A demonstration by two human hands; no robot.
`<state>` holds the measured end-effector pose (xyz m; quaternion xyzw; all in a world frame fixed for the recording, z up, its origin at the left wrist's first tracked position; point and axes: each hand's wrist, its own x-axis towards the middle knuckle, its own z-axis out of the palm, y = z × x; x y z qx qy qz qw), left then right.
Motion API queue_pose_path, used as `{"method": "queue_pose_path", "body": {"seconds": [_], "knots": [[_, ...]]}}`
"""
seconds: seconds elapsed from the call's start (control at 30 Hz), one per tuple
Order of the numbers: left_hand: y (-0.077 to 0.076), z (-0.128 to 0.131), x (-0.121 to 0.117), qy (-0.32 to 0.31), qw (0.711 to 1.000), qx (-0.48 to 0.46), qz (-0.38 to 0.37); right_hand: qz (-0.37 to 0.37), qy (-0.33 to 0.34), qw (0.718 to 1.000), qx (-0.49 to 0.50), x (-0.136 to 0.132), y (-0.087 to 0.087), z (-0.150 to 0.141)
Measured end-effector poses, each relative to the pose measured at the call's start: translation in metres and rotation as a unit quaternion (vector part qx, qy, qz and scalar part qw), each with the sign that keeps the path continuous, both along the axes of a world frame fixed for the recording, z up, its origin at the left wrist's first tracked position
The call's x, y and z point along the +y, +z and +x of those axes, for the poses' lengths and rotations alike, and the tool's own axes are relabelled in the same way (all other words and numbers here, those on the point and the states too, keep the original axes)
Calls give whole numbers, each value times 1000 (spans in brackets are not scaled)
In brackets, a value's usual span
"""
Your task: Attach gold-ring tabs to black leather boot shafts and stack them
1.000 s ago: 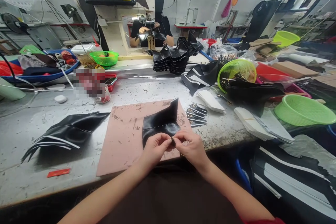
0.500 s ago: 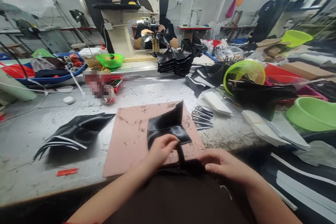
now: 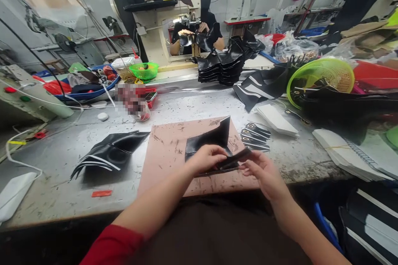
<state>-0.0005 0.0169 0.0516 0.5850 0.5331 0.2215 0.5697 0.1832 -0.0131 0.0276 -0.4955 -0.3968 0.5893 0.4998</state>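
Note:
Between my hands is a dark strip-like leather piece (image 3: 238, 158), raised over the near part of a pink board (image 3: 164, 153). My left hand (image 3: 207, 159) pinches its left end, and my right hand (image 3: 266, 175) grips the right end with fingers curled. Just behind them a folded glossy black leather piece (image 3: 207, 137) lies on the board, partly hidden by my left hand. Several black tabs with metal eyelets (image 3: 255, 133) are fanned out right of the board. To its left rests a stack of black leather pieces (image 3: 113, 147) with white-striped edges.
A small red strip (image 3: 101, 193) lies near the table's front edge. White card stacks (image 3: 276, 120) and a yellow-green basket (image 3: 321, 76) are on the right. At the back, a person works at a sewing machine (image 3: 149, 35) beside piled black leather pieces (image 3: 219, 68).
Both hands have come up from my lap onto the pink board's near part, with the dark piece now stretched between them. My right hand has closed on it. The view has turned left.

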Motion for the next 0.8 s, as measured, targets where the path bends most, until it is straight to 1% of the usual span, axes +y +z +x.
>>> {"method": "queue_pose_path", "body": {"seconds": [0.07, 0.13, 0.2, 0.27, 0.43, 0.57, 0.7, 0.8], "knots": [[-9, -4, 13, -8, 1000, 14, -16, 3, -57, 998, 7, 5, -1, 12], [-19, -8, 22, -15, 999, 30, -27, 9, -95, 995, -5, 6, -4, 25], [-27, -12, 26, -24, 999, 36, -27, 11, -108, 994, -30, 6, -10, 36], [-31, -15, 27, -36, 998, 38, -25, 6, -110, 992, -55, 3, -16, 44], [-30, -14, 26, -58, 997, 50, -21, -14, -83, 992, -90, -3, -28, 44], [-31, -12, 28, -58, 996, 69, 2, 4, -41, 991, -127, -3, -32, 40], [-33, -11, 28, -72, 991, 108, 41, 50, -11, 981, -187, -2, -32, 38], [-34, -11, 27, -80, 987, 131, 54, 115, 5, 954, -277, -4, -29, 35]]}}
